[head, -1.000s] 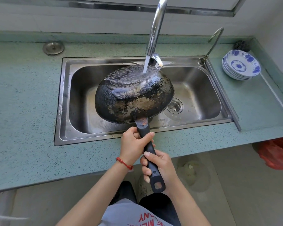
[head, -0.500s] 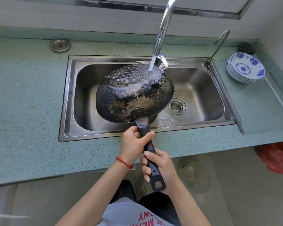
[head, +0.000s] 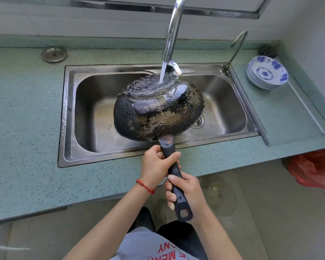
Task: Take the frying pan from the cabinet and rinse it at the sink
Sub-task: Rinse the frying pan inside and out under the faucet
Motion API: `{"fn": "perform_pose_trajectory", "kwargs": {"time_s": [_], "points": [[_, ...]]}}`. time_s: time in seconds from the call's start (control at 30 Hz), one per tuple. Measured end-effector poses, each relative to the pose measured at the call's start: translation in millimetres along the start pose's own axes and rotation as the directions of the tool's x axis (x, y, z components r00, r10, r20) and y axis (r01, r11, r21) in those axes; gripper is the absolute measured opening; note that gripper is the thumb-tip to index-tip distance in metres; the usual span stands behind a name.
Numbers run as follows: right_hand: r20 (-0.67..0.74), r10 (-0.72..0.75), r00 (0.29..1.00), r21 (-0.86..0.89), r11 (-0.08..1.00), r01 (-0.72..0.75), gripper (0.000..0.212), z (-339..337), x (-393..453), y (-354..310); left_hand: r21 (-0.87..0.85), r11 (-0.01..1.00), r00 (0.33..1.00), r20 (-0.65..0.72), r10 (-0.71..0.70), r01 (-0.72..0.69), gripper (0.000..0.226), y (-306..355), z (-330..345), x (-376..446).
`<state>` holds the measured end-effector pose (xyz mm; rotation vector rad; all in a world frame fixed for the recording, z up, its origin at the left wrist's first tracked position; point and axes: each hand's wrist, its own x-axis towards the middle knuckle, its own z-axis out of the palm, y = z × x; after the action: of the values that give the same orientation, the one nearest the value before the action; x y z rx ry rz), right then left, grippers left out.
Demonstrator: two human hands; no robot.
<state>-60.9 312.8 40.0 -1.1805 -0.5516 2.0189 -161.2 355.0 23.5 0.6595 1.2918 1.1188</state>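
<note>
Frying pan: black, worn and blotched, held upside down and tilted over the sink, its underside turned up. Long black handle runs back past the sink's near rim and over the near edge of the table, ending in a hanging loop.

Tap: chrome, rising from the far rim of the sink. A running stream of water strikes the far part of the pan's underside, which is wet and shining there.

Left hand: closed round the handle close to the pan, thumb laid across the top (a red cord bracelet sits at the wrist).

Right hand: closed round the handle nearer the loop end, fingers wrapped underneath.

Sink: stainless steel, single basin set in the green speckled table; drain partly hidden behind the pan's right side.

Other items: small curved tap at the sink's far right corner; stack of blue and white bowls on the table's right part, near the far right corner; round metal cover near the far edge, left of the sink; red bag below the table at the right.
</note>
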Motion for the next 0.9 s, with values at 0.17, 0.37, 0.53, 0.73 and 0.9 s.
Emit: {"fn": "perform_pose_trajectory", "kwargs": {"time_s": [0.17,0.37,0.53,0.73,0.9], "points": [[-0.004,-0.011,1.0,0.002,1.0,0.011,0.011,-4.2,-3.5,-0.3,0.01,1.0,1.0,0.01,-0.007,0.007,0.019,-0.7,4.3,-2.4],[-0.001,-0.008,1.0,0.005,1.0,0.008,0.01,-4.7,-4.0,0.6,0.028,1.0,1.0,0.009,-0.004,0.004,0.018,-0.9,4.9,-4.2],[0.002,-0.002,1.0,0.004,1.0,0.002,0.01,-1.5,-2.7,-1.1,0.04,0.999,1.0,-0.003,0.012,-0.012,0.018,0.8,2.6,-3.4],[0.034,0.02,0.999,-0.035,0.999,-0.019,0.01,4.9,3.3,-0.8,0.038,0.999,0.998,-0.056,0.031,-0.029,0.018,3.4,-6.1,-1.1],[0.065,0.044,0.997,-0.048,0.998,-0.041,0.01,12.6,9.5,2.3,0.02,0.999,0.996,-0.08,0.04,-0.038,0.017,7.4,-17.5,-3.6]]}}
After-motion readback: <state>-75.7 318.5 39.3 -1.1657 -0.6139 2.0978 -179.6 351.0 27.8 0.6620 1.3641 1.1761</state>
